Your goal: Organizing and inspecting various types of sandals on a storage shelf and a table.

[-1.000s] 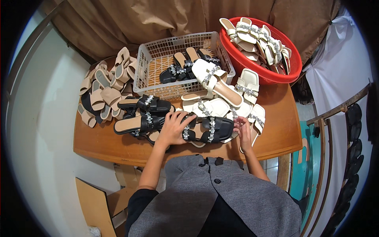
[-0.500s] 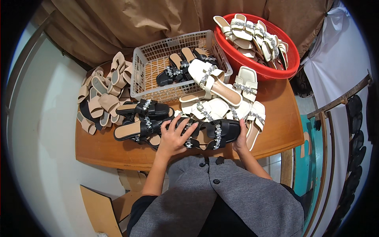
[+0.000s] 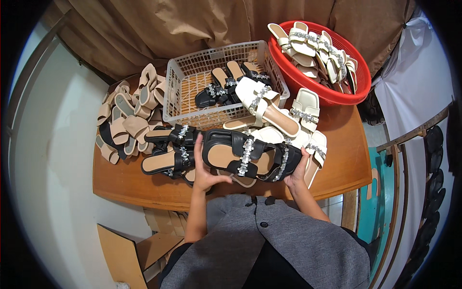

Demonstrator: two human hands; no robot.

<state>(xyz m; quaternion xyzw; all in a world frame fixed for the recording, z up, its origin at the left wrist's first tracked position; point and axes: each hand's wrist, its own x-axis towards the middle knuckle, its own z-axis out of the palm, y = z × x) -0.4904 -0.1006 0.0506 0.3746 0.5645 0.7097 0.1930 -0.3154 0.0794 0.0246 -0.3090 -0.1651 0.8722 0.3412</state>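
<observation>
Black sandals [image 3: 250, 156], a pair with tan insoles and jewelled straps, are held side by side just above the near edge of the table [image 3: 346, 159], toes pointing left. Left hand [image 3: 206, 173] grips the toe end, fingers [image 3: 198, 147] up along the front of the nearer sandal and thumb underneath. Right hand [image 3: 296, 174] clasps the heel end, fingers curled round the back of the pair; how tightly it closes is hard to tell, since the sandals hide most of the palm.

Just left of the pair, more black sandals [image 3: 171, 151] lie on the table, touching one another. Behind them stands a white basket [image 3: 192, 72] with a few black sandals inside and a white sandal [image 3: 264, 101] leaning over its right front corner. Other white sandals [image 3: 308, 120] lie to the right of the held pair. A red tub [image 3: 313, 82] at the far right corner holds more white ones. Beige sandals [image 3: 130, 115] are heaped at the table's left end. Cardboard [image 3: 130, 245] lies on the floor below.
</observation>
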